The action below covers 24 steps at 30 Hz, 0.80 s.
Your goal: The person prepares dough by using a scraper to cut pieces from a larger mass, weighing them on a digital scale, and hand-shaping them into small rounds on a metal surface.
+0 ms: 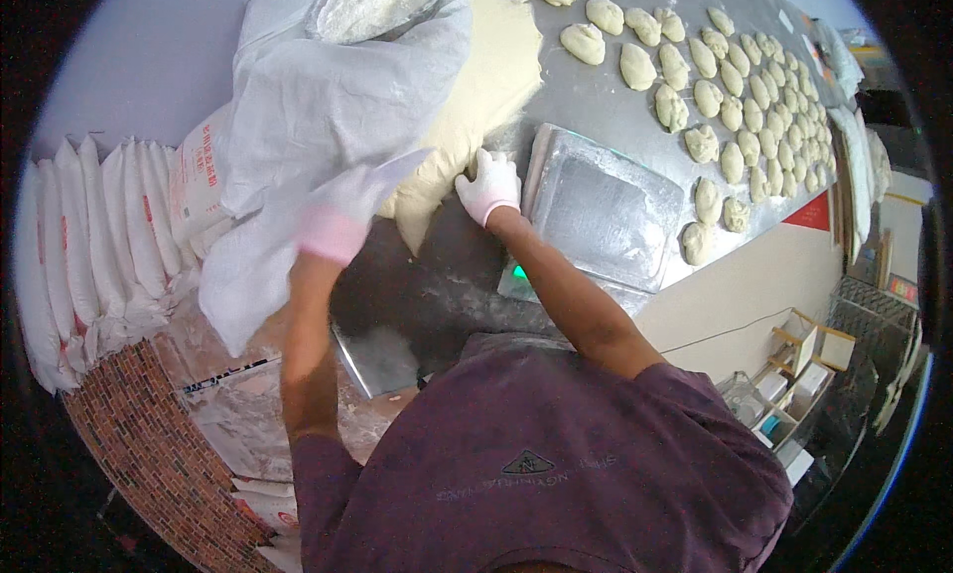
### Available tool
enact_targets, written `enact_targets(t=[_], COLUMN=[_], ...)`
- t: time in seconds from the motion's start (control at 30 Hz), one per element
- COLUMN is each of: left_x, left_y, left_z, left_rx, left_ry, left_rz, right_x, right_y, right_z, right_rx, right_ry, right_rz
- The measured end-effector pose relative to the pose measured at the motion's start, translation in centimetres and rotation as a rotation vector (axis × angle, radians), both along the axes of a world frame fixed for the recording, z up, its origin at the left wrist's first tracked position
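Gloved fingers of the right hand (pixel 488 184) press together, curled onto the big dough slab (pixel 475 97) at the bench's (pixel 596 107) near edge, forearm outstretched. Left hand (pixel 342 211) (blurred, fingers unclear) reaches beside the white sack (pixel 328 87).

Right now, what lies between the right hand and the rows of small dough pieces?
In the head view, a floured metal tray lies between the right hand and the dough pieces.
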<state>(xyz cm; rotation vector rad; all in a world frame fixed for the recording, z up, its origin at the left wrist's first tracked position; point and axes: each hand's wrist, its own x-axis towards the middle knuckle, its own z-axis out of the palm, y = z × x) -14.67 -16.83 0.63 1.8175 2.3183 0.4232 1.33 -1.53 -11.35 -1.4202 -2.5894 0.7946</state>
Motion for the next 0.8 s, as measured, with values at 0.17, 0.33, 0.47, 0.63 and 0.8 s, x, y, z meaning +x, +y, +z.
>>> enact_targets(t=[0.17,0.33,0.47,0.63,0.8], left_x=[2.3,0.9,2.5,5.4,4.6], left_y=[10.6,17.3,18.8,13.5,4.5], left_z=[-1.7,-9.0,-9.7,-11.7,-12.1], left_rx=[0.141,-0.125,-0.321,-0.609,-0.235], left_ry=[-0.061,-0.245,-0.218,-0.336,-0.326], left_rz=[0.075,-0.042,-0.078,-0.164,0.060], right_x=[0.6,0.7,1.1,4.2,8.4], right_y=[-1.7,-4.2,-5.8,-10.3,-11.7], right_z=[0.0,0.6,0.2,1.4,1.3], right_rx=[-0.003,-0.012,-0.031,-0.272,-0.375], right_ry=[0.018,0.030,0.113,0.065,0.154], right_rz=[0.018,0.044,0.081,0.368,0.657])
